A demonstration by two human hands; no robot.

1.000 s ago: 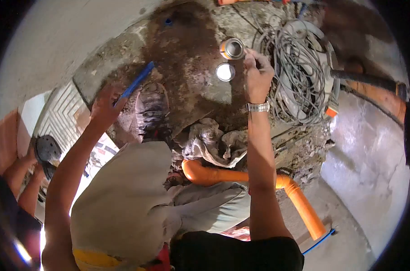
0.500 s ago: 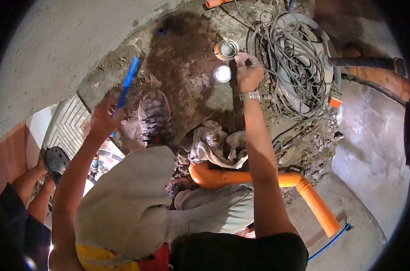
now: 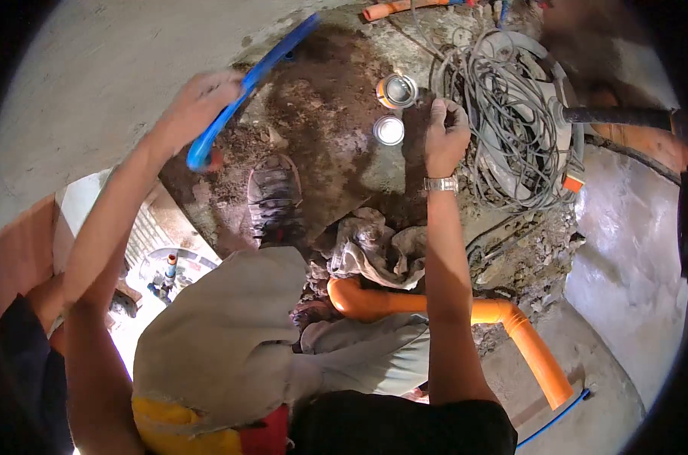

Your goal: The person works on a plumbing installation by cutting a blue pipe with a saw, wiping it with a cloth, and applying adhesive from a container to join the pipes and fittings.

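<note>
A long blue pipe [image 3: 272, 61], slightly blurred, slants across the upper left of the view. My left hand [image 3: 207, 102] is closed round its middle. Near the coiled cable, my right hand [image 3: 447, 133] has its fingers curled together; whether anything small is between them cannot be made out. Just left of that hand stand an opened tin with an orange label [image 3: 397, 91] and a round white lid or small tin [image 3: 389, 130] on the dirt floor.
A coil of grey cable [image 3: 503, 114] lies at the upper right. An orange pipe [image 3: 537, 353] with bends runs along the lower right, beside a crumpled cloth [image 3: 370, 246]. Another person's arm [image 3: 47, 299] shows at the far left. My shoe [image 3: 274, 197] rests on the dirt.
My left hand has moved up and to the right with the blue pipe. My right hand has shifted away from the tin's rim. The view has moved slightly.
</note>
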